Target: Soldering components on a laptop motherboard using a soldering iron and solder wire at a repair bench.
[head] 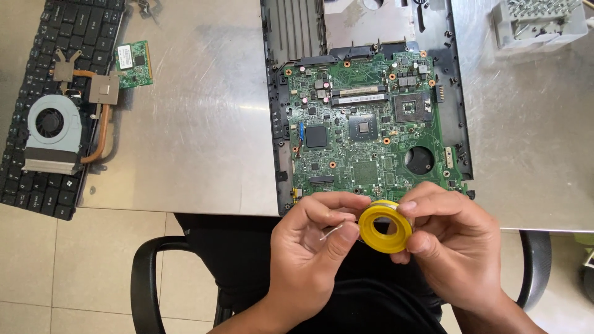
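Two hands: we are working them close together in front of our lap, just off the table's near edge.
Right hand: we are pinching a yellow spool by its rim between thumb and fingertips, likely so it stays free to turn.
Left hand: we are closing thumb and forefinger narrowly on a thin wire end that is leading off the spool.
Spool's place: it is sitting between both sets of fingertips, touching them.
Beyond the fingertips: a green motherboard is lying in its open laptop shell, near the knuckles.
Open room: bare metal is stretching left of our left fingers, well apart from the cooling fan resting on a keyboard.
Below the wrists: a black chair arm is curving.
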